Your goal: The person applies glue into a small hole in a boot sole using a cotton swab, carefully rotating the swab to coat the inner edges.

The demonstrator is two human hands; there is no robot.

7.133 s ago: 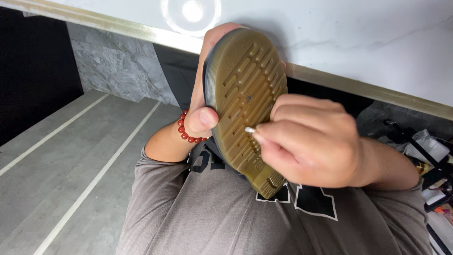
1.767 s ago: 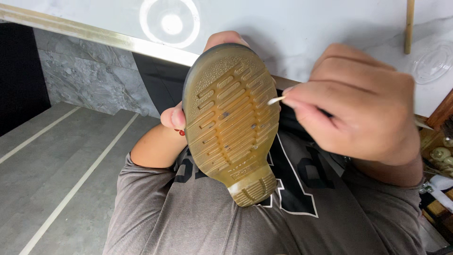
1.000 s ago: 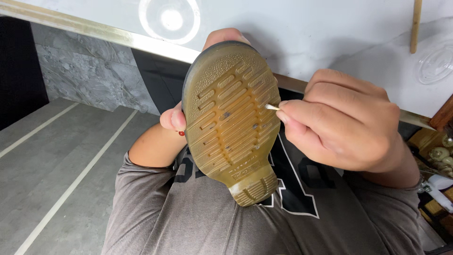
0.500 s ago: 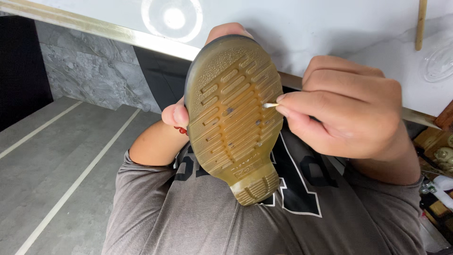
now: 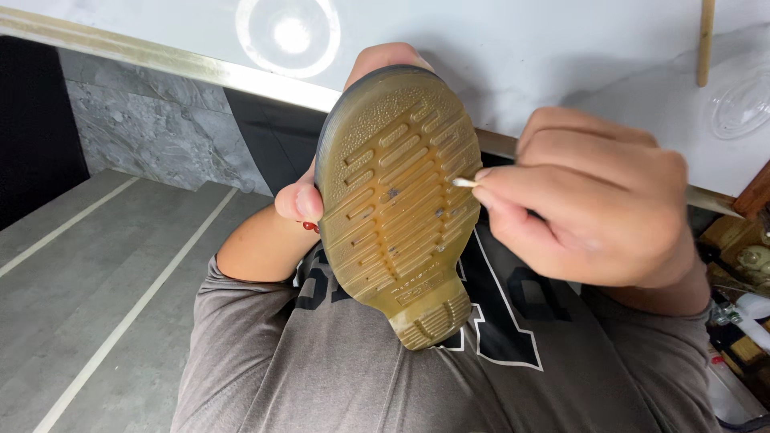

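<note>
Shoe: While the sole faced the camera, the shoe [image 5: 397,204] was held up in front of the chest, toe high and heel low, so the whole tread lay open to view.
Sole: its tan rubber showed rows of slotted lugs with a few small dark specks lodged among them, near the middle and toward the right edge.
Left hand: the left hand [image 5: 301,200] reached from behind, its grip closed round the shoe's upper, thumb showing at the left rim and fingertips peeking over the toe, which steadied the shoe without covering the tread.
Right hand: the right hand [image 5: 597,208] was bunched into a narrow pinch grip on a thin pale stick [image 5: 464,183], held short, seemingly for fine control.
Stick: its tip met the right edge of the sole about midway up, beside the grooves.
Wrist: red beads [image 5: 309,228] showed at the left wrist, partly hidden by the shoe.
Clothing: a grey shirt [image 5: 321,377] with dark lettering sat below the shoe.
Surroundings: a white marble-look bench [image 5: 521,48] with a brass-coloured edge ran above; the grey floor [image 5: 96,281] stretched off to the left; small clutter sat at the far right, too cropped to name.
</note>
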